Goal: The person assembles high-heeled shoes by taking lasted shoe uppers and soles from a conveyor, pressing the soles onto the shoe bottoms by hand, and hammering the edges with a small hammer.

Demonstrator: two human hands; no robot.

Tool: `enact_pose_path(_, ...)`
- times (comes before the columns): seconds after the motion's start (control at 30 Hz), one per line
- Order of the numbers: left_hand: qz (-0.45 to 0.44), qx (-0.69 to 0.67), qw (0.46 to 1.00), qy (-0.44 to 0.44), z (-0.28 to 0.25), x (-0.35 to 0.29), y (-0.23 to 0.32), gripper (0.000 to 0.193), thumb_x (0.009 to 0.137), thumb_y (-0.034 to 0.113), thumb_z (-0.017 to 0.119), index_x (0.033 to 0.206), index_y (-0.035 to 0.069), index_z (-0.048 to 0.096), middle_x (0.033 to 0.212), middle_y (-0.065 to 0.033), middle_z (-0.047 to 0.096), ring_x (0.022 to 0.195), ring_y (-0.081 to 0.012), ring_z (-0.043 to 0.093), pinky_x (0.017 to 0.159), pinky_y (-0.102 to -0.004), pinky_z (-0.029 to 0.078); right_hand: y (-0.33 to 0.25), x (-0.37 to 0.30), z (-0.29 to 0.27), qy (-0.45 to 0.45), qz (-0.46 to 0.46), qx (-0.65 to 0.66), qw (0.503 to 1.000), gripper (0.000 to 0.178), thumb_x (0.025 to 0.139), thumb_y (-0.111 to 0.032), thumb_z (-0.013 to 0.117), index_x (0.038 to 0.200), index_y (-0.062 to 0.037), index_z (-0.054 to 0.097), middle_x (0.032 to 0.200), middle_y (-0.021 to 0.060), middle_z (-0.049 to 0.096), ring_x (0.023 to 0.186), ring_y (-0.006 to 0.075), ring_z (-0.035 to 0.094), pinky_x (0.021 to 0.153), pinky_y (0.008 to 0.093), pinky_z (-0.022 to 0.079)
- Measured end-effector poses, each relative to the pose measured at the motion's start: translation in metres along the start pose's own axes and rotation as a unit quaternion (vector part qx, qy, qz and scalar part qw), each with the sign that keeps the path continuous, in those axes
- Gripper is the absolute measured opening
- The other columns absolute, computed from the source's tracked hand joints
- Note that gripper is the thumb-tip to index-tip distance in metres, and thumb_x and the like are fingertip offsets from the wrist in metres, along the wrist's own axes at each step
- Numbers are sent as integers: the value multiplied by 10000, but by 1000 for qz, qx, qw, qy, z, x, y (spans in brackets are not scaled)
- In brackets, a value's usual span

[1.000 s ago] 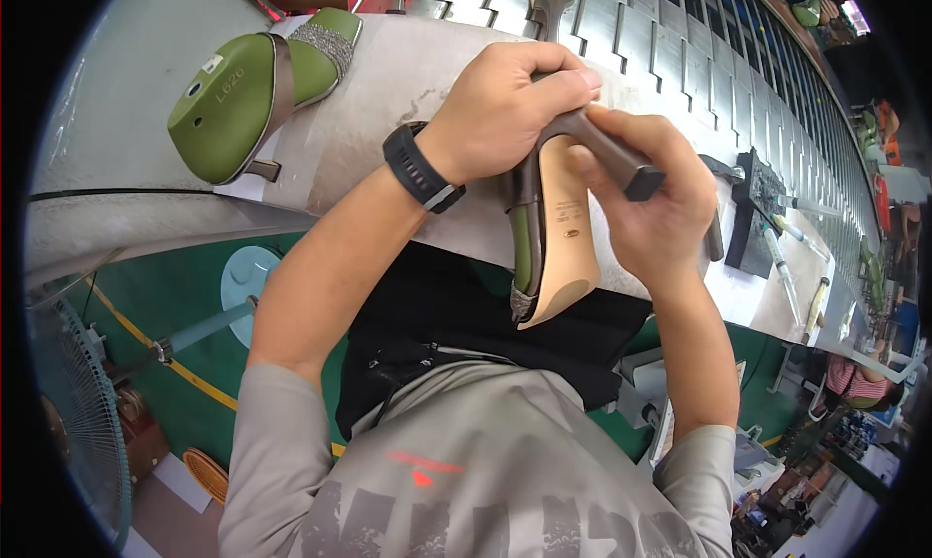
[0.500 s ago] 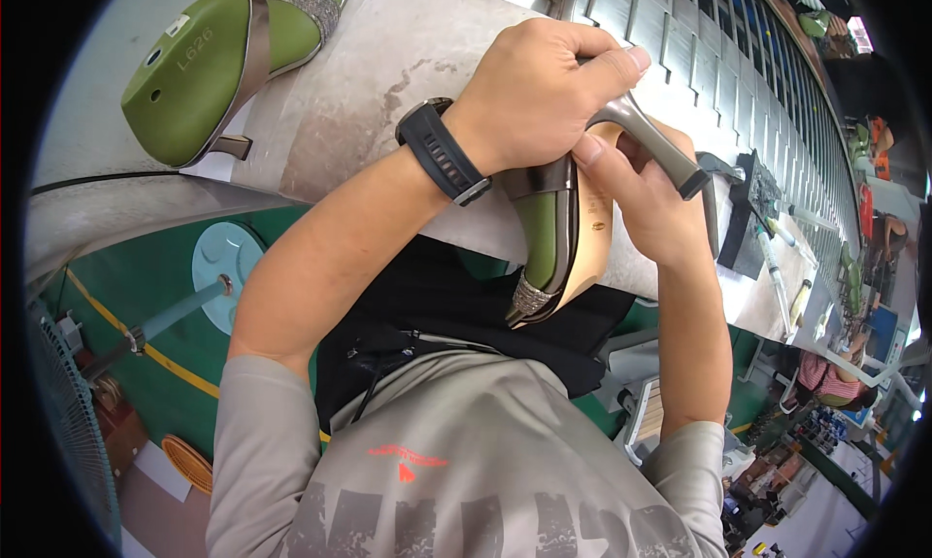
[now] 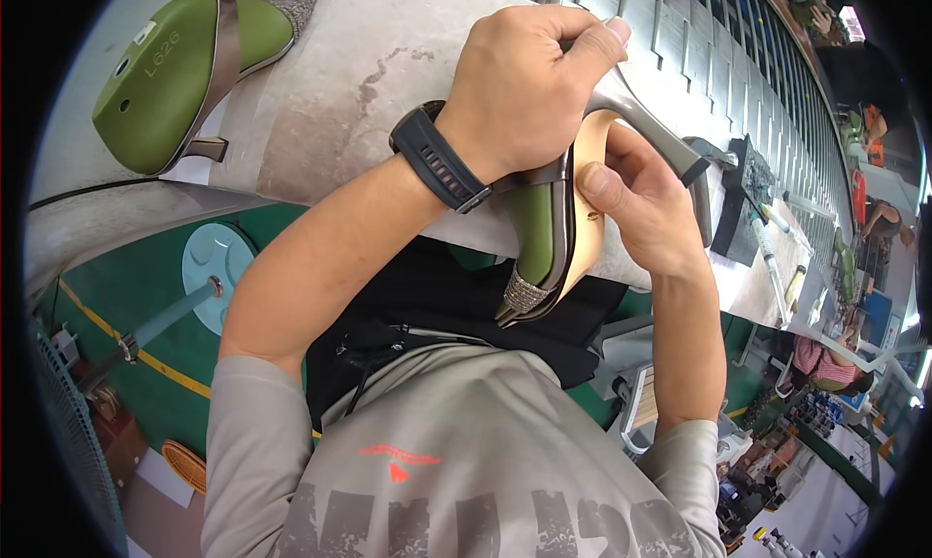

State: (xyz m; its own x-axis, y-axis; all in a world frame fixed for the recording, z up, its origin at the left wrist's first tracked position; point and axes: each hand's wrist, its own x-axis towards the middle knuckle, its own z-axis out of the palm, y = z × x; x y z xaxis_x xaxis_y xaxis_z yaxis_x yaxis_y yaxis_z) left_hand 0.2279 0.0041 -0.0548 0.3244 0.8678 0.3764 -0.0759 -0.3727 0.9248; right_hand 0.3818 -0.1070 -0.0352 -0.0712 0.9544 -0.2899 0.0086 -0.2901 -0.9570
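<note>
Held shoe (image 3: pixel 535 230): over the worktable (image 3: pixel 320 101) front edge, toe toward wearer.
Left hand (image 3: pixel 519 87): curled round shoe's back part.
Right hand (image 3: pixel 643 206): pinched tan sole (image 3: pixel 586 230), thumb on its face, fingers behind.
Drop risk: loosened grip might have let shoe slip off edge.
Sole risk: hard thumb pressure might have marked it.
Hidden: left fingertips, heel seat; second shoe (image 3: pixel 160 82) cut off at top.

Both shoe lasts (image 3: pixel 536 236) are green, the sole (image 3: pixel 585 232) tan, the wristband (image 3: pixel 437 158) black.
</note>
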Motion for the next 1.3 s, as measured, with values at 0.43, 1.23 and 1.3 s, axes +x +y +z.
enact_pose_path(0.43,-26,26,999,-9,5,4,-3,415,1065,351,586,926,15,785,628,-8,594,605,-73,519,578,-269,422,-10,8,22,121,-50,-29,991,313,981,-164,752,1165,71,657,998,85,718,866,119,683,761,282,590)
enact_pose_path(1.23,27,30,997,-60,-110,-44,6,614,770,146,915,1248,33,548,1117,-70,643,1028,-158,640,915,-328,542,-46,-3,48,62,-227,-423,875,608,746,-330,889,1178,57,709,1077,235,743,986,418,712,901,455,571)
enact_pose_path(1.3,26,103,991,81,-110,-92,13,729,689,131,959,1259,32,516,1145,-67,601,1063,-168,609,943,-347,537,-39,-3,45,84,-288,-482,823,623,751,-318,897,1235,20,700,1202,211,714,1092,409,680,970,452,544)
